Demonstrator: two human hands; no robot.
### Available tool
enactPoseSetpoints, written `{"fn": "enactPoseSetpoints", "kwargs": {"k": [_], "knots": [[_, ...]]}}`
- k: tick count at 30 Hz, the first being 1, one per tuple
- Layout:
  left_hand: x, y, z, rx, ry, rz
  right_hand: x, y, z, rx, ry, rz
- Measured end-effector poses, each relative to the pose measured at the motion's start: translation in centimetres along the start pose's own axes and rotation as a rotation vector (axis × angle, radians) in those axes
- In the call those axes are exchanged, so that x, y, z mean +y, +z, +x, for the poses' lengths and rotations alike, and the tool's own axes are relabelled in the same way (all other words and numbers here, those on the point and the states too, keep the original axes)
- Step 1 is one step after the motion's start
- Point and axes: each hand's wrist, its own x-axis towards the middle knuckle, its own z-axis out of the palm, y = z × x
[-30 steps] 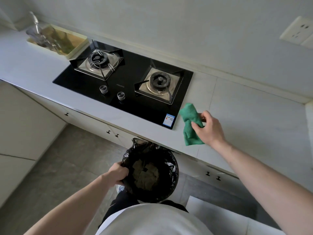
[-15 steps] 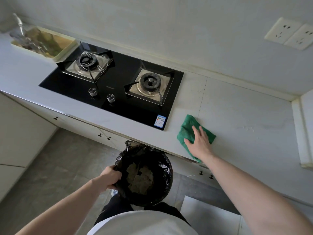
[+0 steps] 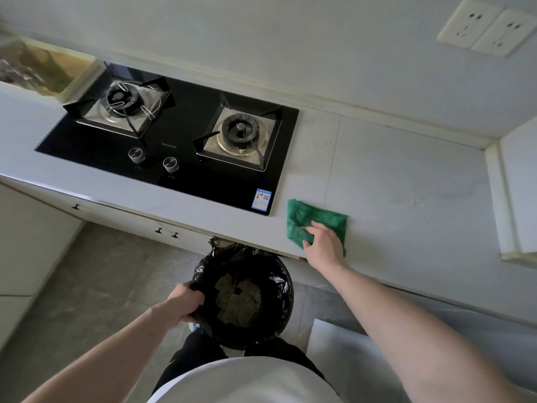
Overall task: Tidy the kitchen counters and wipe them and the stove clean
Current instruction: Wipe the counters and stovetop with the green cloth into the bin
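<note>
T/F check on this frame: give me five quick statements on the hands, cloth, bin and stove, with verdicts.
1. The right hand presses the green cloth flat on the counter. True.
2. The cloth lies on the stove glass. False: it lies on the counter, right of the stove.
3. The left hand grips the rim of the black-lined bin. True.
4. The bin stands on the counter. False: it is held below the counter edge.
5. A pot sits on the right burner. False: the burner is bare.

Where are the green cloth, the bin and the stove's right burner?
green cloth (image 3: 308, 219): head view, bare upper-left part.
bin (image 3: 283, 282): head view, right rim of black liner.
right burner (image 3: 240, 130): head view, burner cap.
</note>
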Motion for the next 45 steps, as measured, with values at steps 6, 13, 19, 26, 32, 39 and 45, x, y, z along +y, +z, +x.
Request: {"fn": "enactPoseSetpoints", "kwargs": {"k": [6,13,19,26,32,39,45], "knots": [[0.8,1.8,0.9,-0.058,0.032,0.058,2.5,-1.5,-3.8,-0.074,-0.132,-0.005],[1.9,4.1,1.6,-0.105,0.075,0.138,7.1,-6.5,-3.0,0.429,0.120,0.212],[2.3,5.0,1.5,-0.124,0.073,0.162,12.7,-9.5,-2.0,0.322,0.295,0.038],[2.8,4.8,0.5,-0.125,0.080,0.167,13.0,-7.2,-2.3,0.128,0.395,0.044],[2.9,4.7,0.3,-0.123,0.061,0.169,13.3,-7.5,-1.6,0.247,0.375,-0.075],[2.8,5.0,0.6,-0.082,0.039,0.176,16.4,-12.3,0.2,0.537,0.478,0.020],[2.5,5.1,1.2,-0.055,0.014,0.153,20.7,-15.2,2.6,0.640,0.595,0.060]]}}
